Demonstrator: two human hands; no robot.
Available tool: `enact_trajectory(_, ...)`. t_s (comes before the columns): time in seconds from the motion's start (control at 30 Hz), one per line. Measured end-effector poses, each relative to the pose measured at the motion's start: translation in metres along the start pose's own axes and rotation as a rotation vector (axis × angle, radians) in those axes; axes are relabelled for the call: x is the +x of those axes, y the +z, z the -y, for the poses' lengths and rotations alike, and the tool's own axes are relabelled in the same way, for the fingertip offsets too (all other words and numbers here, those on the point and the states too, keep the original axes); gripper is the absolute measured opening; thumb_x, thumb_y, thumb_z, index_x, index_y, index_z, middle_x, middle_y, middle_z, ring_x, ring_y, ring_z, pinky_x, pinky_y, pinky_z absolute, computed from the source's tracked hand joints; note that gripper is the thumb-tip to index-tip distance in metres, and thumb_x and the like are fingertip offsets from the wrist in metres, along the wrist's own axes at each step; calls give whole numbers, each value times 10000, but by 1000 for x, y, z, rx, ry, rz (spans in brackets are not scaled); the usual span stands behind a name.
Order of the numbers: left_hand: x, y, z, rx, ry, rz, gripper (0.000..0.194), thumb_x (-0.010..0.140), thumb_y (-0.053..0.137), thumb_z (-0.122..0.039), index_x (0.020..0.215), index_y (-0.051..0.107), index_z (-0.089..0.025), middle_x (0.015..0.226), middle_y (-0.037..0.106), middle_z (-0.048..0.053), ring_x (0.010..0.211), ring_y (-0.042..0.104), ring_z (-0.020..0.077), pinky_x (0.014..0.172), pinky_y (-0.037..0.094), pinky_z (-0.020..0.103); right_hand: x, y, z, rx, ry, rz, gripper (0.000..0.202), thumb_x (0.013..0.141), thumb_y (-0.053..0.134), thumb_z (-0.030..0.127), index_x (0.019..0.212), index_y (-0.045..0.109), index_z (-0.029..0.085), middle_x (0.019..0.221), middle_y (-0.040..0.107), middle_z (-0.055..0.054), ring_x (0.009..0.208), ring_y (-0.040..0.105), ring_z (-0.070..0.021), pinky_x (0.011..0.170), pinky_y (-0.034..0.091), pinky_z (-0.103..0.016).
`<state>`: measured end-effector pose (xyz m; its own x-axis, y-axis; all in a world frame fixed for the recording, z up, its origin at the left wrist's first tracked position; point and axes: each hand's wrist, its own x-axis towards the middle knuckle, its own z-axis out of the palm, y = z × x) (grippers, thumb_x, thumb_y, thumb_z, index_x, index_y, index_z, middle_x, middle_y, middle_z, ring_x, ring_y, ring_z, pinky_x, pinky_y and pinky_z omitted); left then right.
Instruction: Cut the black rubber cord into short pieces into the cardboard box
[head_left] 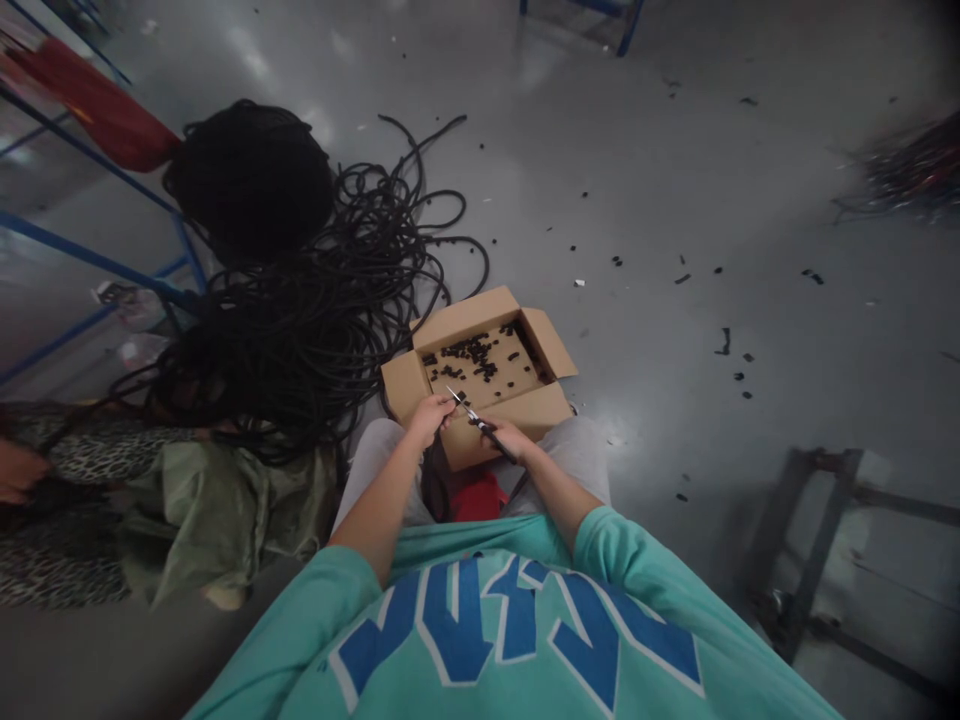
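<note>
An open cardboard box (546, 410) sits between my knees, with many small black pieces (480, 358) scattered on its bottom. My right hand (510, 440) is wrapped round the dark handles of a pair of scissors (480, 420), whose blades point up and left over the box's near edge. Close to the blades, my left hand (430, 418) is closed in a pinch on a black cord, its end by the scissors. The cord seems to hang down below that hand.
Left of the box lies a heap of tangled black cord (300, 320) beside a large black bundle (251, 185). A person's hand (19, 470) shows at far left. Blue metal frames (97, 250) stand left, a dark metal frame (821, 540) right. Black scraps dot the floor.
</note>
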<state>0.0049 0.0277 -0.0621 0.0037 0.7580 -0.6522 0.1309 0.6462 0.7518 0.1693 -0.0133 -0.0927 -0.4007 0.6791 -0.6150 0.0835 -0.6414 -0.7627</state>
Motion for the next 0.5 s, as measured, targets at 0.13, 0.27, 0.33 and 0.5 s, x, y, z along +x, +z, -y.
enact_trajectory(0.13,2,0,0,10,17,-16,184,669,629,-268,673,519,-121,484,512,-32,321,358,15,329,219,159,0,2,0,4,13,-23,520,499,563,87,1010,622,165,475,453,82,424,373,-55,455,301,-189)
enact_trajectory(0.27,5,1,3,36,15,-30,169,680,616,-249,667,508,-119,499,518,-23,334,390,27,342,242,164,1,4,0,-10,18,-49,483,499,568,88,976,626,138,402,402,99,374,361,-57,419,283,-191)
enact_trajectory(0.33,6,2,5,60,49,-48,162,669,621,-241,691,510,-126,501,516,-30,352,414,37,358,270,166,0,4,0,-27,0,-67,455,495,566,81,942,632,141,408,410,99,374,366,-52,418,280,-186)
enact_trajectory(0.5,3,1,10,202,184,-152,173,616,634,-212,649,474,-154,459,466,-76,379,420,45,385,295,160,0,5,-3,15,26,-26,473,507,553,92,973,613,147,403,403,104,349,351,-50,399,260,-184)
